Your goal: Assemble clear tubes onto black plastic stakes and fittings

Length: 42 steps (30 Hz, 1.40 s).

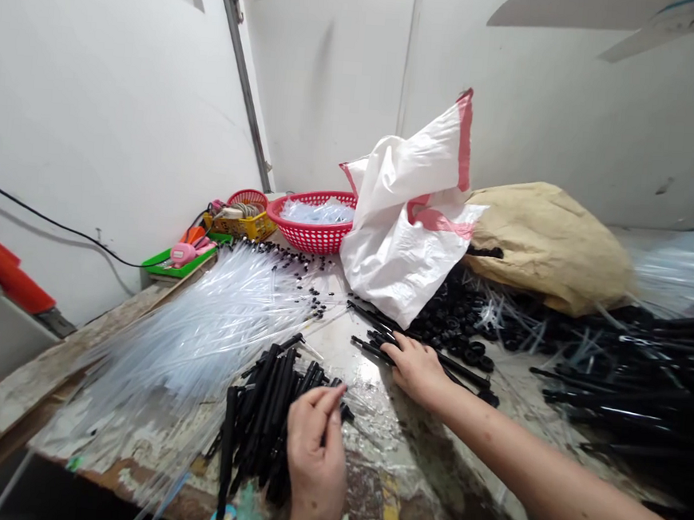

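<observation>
My left hand [317, 450] is at the front of the table, its fingers curled together beside a pile of black tubes [266, 414]; what it pinches, if anything, is too small to make out. My right hand [416, 366] reaches farther forward, palm down, with its fingertips on a few thin black rods [373, 346] lying on the table; whether it grips one is unclear. To the left of the black tubes spreads a big heap of clear plastic strips [197, 328]. Small black pieces [318, 302] are scattered behind the hands.
A red basket [316, 237] of clear pieces, a white sack [397, 232] and a brown sack [552, 244] stand at the back. Black rings [466, 345] lie below the sacks. Many black rods [642, 395] fill the right side. A green tray [184, 267] sits at the left.
</observation>
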Tool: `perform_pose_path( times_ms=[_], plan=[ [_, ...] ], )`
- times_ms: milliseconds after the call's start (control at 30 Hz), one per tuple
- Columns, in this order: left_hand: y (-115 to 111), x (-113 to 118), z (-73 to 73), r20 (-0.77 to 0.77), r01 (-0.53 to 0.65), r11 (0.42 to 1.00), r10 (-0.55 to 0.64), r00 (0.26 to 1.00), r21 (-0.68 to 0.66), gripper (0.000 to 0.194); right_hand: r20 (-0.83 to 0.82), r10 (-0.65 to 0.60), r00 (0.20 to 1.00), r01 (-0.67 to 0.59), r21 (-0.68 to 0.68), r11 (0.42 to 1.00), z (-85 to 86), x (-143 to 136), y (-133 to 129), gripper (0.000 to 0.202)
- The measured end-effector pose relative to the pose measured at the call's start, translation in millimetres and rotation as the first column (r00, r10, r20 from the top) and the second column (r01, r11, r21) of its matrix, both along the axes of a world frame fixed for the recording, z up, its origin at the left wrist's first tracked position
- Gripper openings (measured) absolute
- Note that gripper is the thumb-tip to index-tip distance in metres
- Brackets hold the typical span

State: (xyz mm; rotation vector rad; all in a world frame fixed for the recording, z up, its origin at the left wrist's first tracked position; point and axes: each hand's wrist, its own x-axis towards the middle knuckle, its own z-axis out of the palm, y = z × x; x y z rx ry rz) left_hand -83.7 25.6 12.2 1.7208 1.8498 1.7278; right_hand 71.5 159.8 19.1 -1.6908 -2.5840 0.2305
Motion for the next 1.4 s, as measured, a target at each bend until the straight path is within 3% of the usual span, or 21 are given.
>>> perform_pose_path(
  times_ms=[200, 367, 467, 600, 733, 1067, 1200, 1267, 1333, 1400],
  plan=[
    [-11, 46, -28.3, 0.249, 0.262, 0.96, -0.23, 0.941, -0.103, 0.022, -0.123, -0.091, 0.988, 0.096, 0.04, 0.995, 4.7, 28, -12, 0.024],
    [-12, 54, -30.3, 0.359, 0.389, 0.905, -0.311, 0.88, -0.171, 0.023, -0.249, -0.23, 0.941, 0.247, 0.037, 0.968, 17.3, 59, -6, 0.023],
    [-13, 54, -27.7, 0.429, 0.425, 0.878, -0.305, 0.85, -0.219, 0.027, -0.297, -0.244, 0.923, 0.266, 0.037, 0.963, 27.8, 77, -5, 0.028],
    [-16, 57, -23.5, 0.333, 0.419, 0.874, -0.33, 0.883, -0.245, 0.023, -0.273, -0.226, 0.935, 0.233, -0.006, 0.972, 30.3, 84, -11, 0.029],
    [-19, 60, -19.7, 0.196, 0.425, 0.874, -0.386, 0.901, -0.234, 0.022, -0.163, -0.244, 0.956, 0.243, -0.027, 0.97, 23.3, 75, -11, 0.023],
    [-20, 54, -22.7, 0.255, 0.502, 0.828, -0.444, 0.859, -0.251, 0.023, -0.075, -0.187, 0.979, 0.189, 0.014, 0.982, 6.7, 54, -2, 0.025],
    [-22, 53, -24.2, 0.339, 0.501, 0.836, -0.416, 0.844, -0.222, 0.024, -0.119, -0.197, 0.973, 0.209, 0.092, 0.974, 7.6, 64, -24, 0.03],
    [-29, 51, -24.4, 0.382, 0.48, 0.857, -0.386, 0.84, -0.19, 0.025, -0.279, -0.091, 0.956, 0.117, 0.08, 0.99, 5.0, 69, -48, 0.029],
    [-41, 46, -24.4, 0.376, 0.428, 0.888, -0.345, 0.86, -0.166, 0.026, -0.466, 0.025, 0.884, -0.018, 0.02, 1.0, -2.9, 74, -79, 0.031],
    [-59, 37, -24.7, 0.327, 0.345, 0.924, -0.278, 0.903, -0.168, 0.026, -0.566, 0.047, 0.823, -0.104, -0.069, 0.992, -15.8, 79, -112, 0.031]
  ],
)
